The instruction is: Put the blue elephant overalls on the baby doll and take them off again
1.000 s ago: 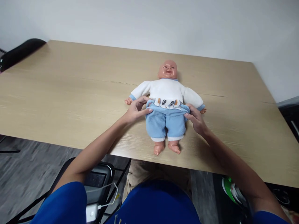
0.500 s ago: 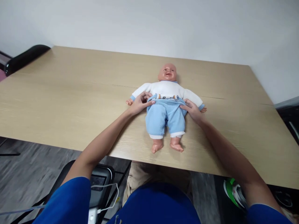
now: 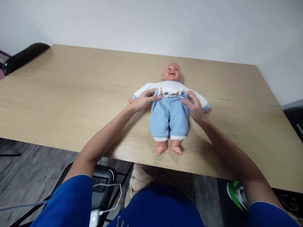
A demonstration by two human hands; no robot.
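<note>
Doll (image 3: 169,94) on a table (image 3: 71,91), laid face up, head towards the wall. The waistband of the blue trousers (image 3: 169,118) is pinched at either side: by the left hand (image 3: 143,100) at the doll's one flank and by the right hand (image 3: 193,104) at the other, both closed on the fabric just below the white top (image 3: 172,86). The trousers are judged soft, fleecy and stretchy, best gripped at the waistband; the doll appears light, with a smooth, hard plastic head and feet. The tabletop is pale wood-grain laminate, flat and matt.
</note>
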